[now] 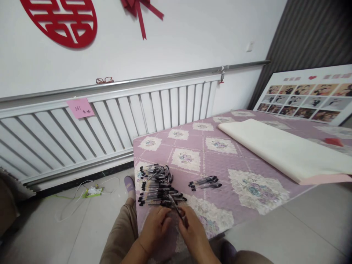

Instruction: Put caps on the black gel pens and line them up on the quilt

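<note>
A pile of several black-capped clear pens (158, 185) lies on the near corner of a purple flowered bedspread (247, 161). A smaller group of three pens (205, 182) lies apart, to its right. My right hand (192, 229) is closed in a pinch on one pen (178, 211), held tilted just below the pile. My left hand (155, 227) sits beside it with fingers curled, its fingertips touching the same pen's lower end.
A folded cream sheet (283, 148) lies across the bed's right side, with a photo board (305, 97) leaning behind it. A white radiator (110, 121) with a pink note (80, 107) lines the wall. Cables and a power strip (93, 191) lie on the floor.
</note>
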